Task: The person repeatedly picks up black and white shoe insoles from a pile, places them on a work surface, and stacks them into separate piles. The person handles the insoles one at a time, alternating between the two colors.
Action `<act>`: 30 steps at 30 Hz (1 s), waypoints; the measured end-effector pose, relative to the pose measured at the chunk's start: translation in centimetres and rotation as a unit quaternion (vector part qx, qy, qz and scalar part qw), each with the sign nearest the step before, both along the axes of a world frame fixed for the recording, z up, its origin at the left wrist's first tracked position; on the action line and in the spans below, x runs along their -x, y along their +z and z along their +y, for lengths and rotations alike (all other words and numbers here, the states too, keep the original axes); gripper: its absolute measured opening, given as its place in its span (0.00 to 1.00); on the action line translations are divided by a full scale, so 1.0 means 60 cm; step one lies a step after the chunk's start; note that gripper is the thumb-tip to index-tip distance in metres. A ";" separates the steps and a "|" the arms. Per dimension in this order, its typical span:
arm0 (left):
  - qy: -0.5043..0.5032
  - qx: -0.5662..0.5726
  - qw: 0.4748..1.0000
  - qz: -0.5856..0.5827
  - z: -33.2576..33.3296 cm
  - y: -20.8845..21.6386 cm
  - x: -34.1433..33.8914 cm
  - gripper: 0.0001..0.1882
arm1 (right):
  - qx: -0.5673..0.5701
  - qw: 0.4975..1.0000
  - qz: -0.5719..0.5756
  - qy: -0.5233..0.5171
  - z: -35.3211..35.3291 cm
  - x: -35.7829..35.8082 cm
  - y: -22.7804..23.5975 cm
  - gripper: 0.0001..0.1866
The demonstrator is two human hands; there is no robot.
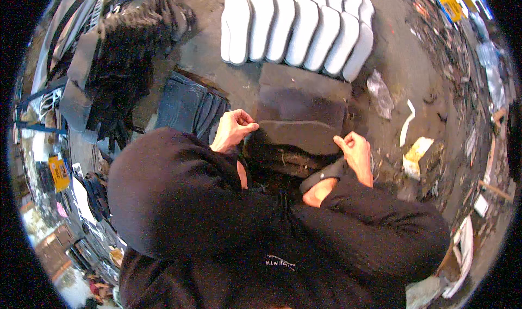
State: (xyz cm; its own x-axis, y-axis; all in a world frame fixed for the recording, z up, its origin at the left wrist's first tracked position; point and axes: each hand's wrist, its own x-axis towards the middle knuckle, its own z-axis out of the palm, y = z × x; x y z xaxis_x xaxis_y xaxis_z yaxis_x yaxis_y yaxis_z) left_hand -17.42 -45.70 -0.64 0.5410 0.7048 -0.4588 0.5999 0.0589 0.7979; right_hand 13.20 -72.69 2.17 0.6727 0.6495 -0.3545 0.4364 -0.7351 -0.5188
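My left hand [235,129] and my right hand [356,154] are raised in front of me, thumb and fingers pinched together. Stretched between them is a dark, thin sheet [299,135] with a pale curved upper edge; each hand grips one of its ends. Its lower edge curves above my lap, and its exact kind is unclear. Beyond the sheet lies a flat dark board [304,86]. To the left of my left hand sits a stack of dark blue-grey flat pieces [187,105].
White padded, sole-shaped pieces [277,29] stand in rows beyond the board. A tall stack of dark pieces [122,59] rises at the far left. On the right lie clear plastic wrap [379,94], a white strip [406,123], a yellow-and-white scrap [417,157] and other debris.
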 end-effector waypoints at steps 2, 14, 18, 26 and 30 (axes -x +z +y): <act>0.016 -0.053 0.998 -0.018 0.042 0.003 -0.012 0.19 | -0.007 0.997 0.046 -0.068 0.009 -0.005 0.003 0.25; 0.125 -0.254 0.953 0.107 0.262 -0.055 -0.166 0.59 | -0.117 0.985 0.092 -0.085 0.036 0.014 -0.028 0.16; 0.135 -0.148 0.977 0.069 0.292 -0.042 -0.149 0.49 | -0.126 0.982 0.105 -0.095 0.030 0.020 -0.023 0.17; 0.305 0.147 0.912 -0.234 0.370 0.030 -0.093 0.17 | -0.154 0.981 0.085 -0.081 0.029 0.024 -0.022 0.15; 0.286 -0.030 0.934 -0.212 0.341 0.074 -0.057 0.10 | -0.164 0.972 0.132 -0.108 0.030 0.017 -0.008 0.17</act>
State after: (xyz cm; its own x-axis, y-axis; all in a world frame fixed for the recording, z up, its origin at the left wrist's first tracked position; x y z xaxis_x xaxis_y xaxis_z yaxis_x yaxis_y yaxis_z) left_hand -13.98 -25.23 3.81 0.1929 0.9519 -0.2380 0.1133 0.2193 0.9691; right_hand 12.16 -70.91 1.70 0.7201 0.6096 -0.3315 0.1100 -0.5720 -0.8129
